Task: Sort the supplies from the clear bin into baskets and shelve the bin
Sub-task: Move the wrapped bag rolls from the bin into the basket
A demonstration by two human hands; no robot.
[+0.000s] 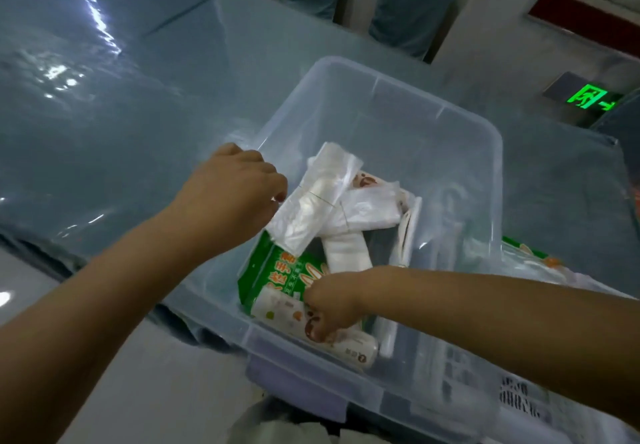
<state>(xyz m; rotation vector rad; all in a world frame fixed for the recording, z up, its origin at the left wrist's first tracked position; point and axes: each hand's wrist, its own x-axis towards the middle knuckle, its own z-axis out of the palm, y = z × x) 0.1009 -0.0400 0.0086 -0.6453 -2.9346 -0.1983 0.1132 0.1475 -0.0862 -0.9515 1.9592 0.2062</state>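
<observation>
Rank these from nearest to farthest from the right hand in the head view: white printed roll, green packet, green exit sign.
1. White printed roll, under the right hand, touching its fingers.
2. Green packet, just left, in the bin.
3. Green exit sign, far upper right wall.

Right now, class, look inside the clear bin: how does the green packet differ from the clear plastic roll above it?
The green packet is opaque, printed with lettering and flat; the clear plastic roll is see-through white, unprinted and rolled. The packet sits low in the clear bin by the right hand; the roll lies on top of the pile, at the left hand. Both lie tilted.
</observation>
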